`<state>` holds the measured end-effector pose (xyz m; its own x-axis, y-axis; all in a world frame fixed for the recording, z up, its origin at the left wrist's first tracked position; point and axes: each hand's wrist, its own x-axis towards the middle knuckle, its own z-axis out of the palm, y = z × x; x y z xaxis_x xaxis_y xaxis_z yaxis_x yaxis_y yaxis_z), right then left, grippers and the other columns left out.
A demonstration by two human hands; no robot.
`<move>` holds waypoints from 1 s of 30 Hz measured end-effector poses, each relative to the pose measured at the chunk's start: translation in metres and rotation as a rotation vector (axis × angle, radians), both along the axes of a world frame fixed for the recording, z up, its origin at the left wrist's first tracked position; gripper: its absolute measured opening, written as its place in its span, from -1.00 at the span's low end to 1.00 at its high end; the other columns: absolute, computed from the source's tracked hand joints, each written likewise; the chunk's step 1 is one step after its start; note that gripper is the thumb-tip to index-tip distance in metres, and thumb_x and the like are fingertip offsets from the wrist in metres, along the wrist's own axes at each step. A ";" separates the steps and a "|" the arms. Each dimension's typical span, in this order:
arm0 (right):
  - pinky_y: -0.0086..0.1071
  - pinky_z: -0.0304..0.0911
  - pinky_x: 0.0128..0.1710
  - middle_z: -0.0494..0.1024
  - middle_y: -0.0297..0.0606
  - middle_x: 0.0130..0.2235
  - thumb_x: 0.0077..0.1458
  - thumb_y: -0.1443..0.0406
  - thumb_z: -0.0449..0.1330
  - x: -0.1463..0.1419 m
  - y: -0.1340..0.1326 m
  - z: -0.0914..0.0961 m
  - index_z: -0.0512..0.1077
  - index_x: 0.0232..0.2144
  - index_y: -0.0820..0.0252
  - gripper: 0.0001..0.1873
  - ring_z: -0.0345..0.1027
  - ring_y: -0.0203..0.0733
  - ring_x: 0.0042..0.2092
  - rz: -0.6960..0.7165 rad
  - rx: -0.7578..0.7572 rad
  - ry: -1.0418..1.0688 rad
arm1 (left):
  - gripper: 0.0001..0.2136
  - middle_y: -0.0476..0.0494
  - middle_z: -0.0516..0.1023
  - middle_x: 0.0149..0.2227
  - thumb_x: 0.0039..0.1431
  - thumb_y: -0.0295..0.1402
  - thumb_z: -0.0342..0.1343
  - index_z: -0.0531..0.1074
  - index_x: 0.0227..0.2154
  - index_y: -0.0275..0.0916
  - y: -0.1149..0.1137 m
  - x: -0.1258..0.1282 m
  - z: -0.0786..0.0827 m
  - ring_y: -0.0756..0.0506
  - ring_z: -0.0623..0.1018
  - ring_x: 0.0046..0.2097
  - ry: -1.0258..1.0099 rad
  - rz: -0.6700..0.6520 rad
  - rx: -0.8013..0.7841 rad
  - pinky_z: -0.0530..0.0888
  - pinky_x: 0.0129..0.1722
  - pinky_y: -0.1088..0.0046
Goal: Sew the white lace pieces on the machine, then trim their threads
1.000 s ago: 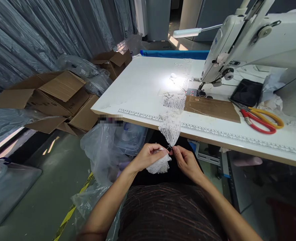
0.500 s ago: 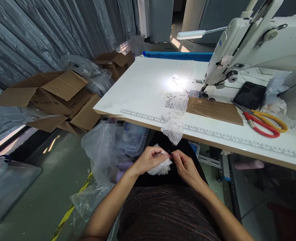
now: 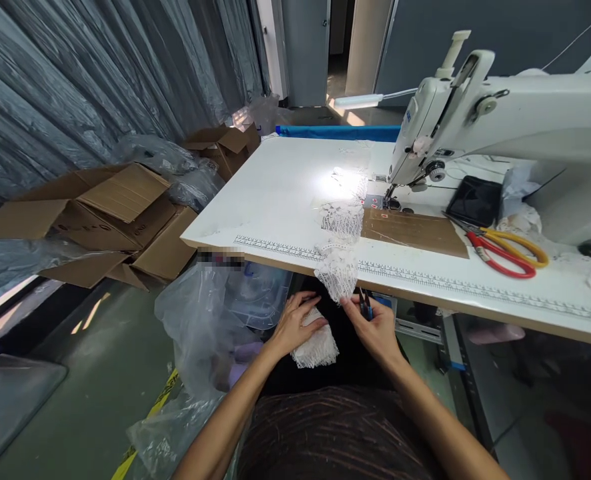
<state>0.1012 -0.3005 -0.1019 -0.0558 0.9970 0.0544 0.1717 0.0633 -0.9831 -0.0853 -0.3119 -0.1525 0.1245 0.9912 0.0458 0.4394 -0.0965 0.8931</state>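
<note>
On my lap lies a folded piece of white lace point(image 3: 316, 348). My left hand point(image 3: 293, 328) rests on it with its fingers stretched out and apart, the thumb across the upper part of the lace. In my right hand point(image 3: 378, 333) are small thread snips point(image 3: 365, 305), dark blades up and a blue part showing at the palm. The thumb and forefinger of that hand also touch the lower tip of a white lace strip point(image 3: 339, 257), which hangs over the table's front edge. This strip runs back across the table beside the needle area.
A white sewing machine point(image 3: 420, 127) stands on the table point(image 3: 255, 193), its lamp lit. Red-and-yellow-handled scissors point(image 3: 508, 253) lie on the right, near a black flat object point(image 3: 474, 201) and brown board point(image 3: 415, 233). Cardboard boxes point(image 3: 120, 200) and plastic bags point(image 3: 190, 313) are on the left.
My hands have moved apart. The right has gone up from the lace on my lap to the hanging strip's tip, the snips now plainer. The left fingers have spread flat over the lace.
</note>
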 end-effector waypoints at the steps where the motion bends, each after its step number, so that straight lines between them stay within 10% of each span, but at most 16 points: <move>1: -0.44 0.03 -0.57 0.19 -0.41 -0.60 0.12 0.00 0.18 -0.001 -0.004 0.002 0.50 -0.44 0.22 -0.60 0.01 -0.34 -0.54 0.029 0.012 0.002 | -0.37 -0.32 0.46 0.05 0.01 0.19 0.18 0.49 0.01 -0.18 0.001 0.002 0.009 -0.28 0.42 0.13 -0.164 -0.039 -0.067 0.30 0.17 0.08; 7: -0.46 0.09 -0.50 0.33 -0.39 -0.57 0.21 0.20 0.14 0.006 -0.044 0.013 0.46 -0.51 0.19 -0.71 0.13 -0.35 -0.53 0.514 0.126 -0.087 | 0.05 -0.40 0.57 -0.20 -0.52 0.46 0.15 0.46 -0.06 -0.34 0.005 0.006 0.059 -0.26 0.58 -0.22 -0.869 -0.232 -0.449 0.50 -0.22 0.26; 12: -0.43 0.15 -0.40 0.50 -0.33 -0.44 0.14 0.32 0.13 0.022 -0.056 0.015 0.53 -0.33 0.14 -0.85 0.28 -0.30 -0.46 0.803 0.166 -0.208 | -0.41 -0.17 0.57 -0.37 -0.31 -0.01 0.46 0.51 -0.27 -0.34 0.007 0.004 0.081 -0.01 0.48 -0.41 -0.654 -0.145 -0.457 0.38 -0.41 0.54; 20: -0.41 0.17 -0.41 0.42 -0.32 -0.45 0.33 0.03 -0.11 0.025 -0.013 0.010 0.48 -0.23 0.16 -0.53 0.26 -0.24 -0.41 0.399 -0.020 -0.193 | -0.64 -0.13 0.57 -0.36 -0.06 -0.13 0.36 0.59 -0.30 -0.32 0.007 0.006 0.085 0.00 0.46 -0.37 -0.461 -0.015 -0.347 0.34 -0.37 0.54; 30: -0.40 0.03 -0.44 0.30 -0.41 -0.54 0.32 -0.01 -0.10 0.003 0.017 0.005 0.31 -0.49 0.16 -0.51 0.12 -0.30 -0.50 0.382 0.069 -0.250 | -0.64 -0.11 0.56 -0.39 0.10 -0.08 0.23 0.57 -0.34 -0.37 0.008 0.006 0.087 0.00 0.45 -0.36 -0.340 -0.073 -0.294 0.33 -0.34 0.53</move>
<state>0.1041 -0.2833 -0.0967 -0.4380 0.8971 0.0579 0.3546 0.2316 -0.9059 -0.0796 -0.3041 -0.0659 0.2212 0.9575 -0.1853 0.1175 0.1625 0.9797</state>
